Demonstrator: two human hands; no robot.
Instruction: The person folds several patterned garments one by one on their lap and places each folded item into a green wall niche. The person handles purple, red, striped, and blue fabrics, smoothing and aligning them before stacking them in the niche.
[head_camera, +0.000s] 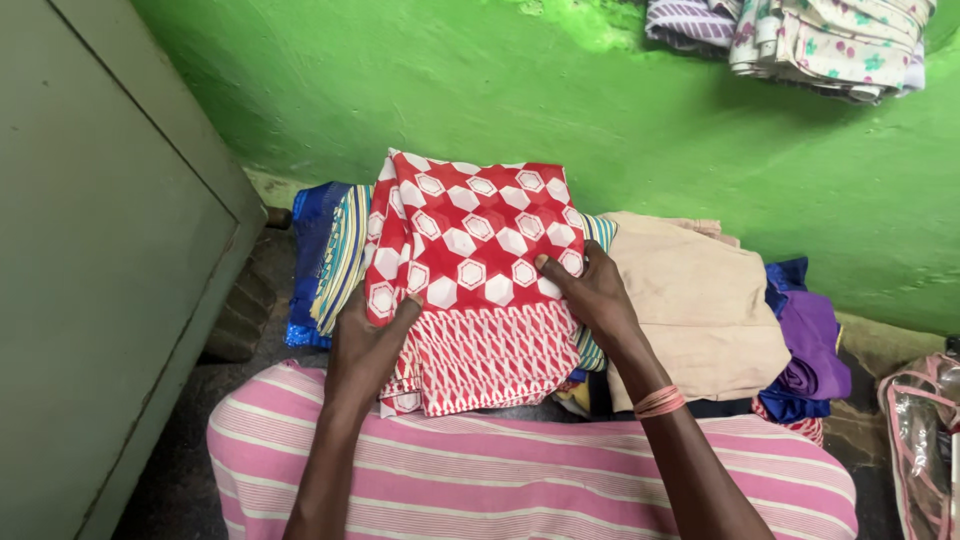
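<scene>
Green wall behind, the left hand (365, 345) and right hand (595, 295) clamp the folded red cloth (470, 290) by its side edges atop a clothes pile (700, 300), where an uneven grip could spill its folds.

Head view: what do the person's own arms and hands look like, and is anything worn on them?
Both forearms are bare, with no sleeves in view. The left hand wears nothing: no ring, glove or band shows. The right hand is also ungloved; at its wrist sits a stack of thin pinkish-orange bands.
</scene>
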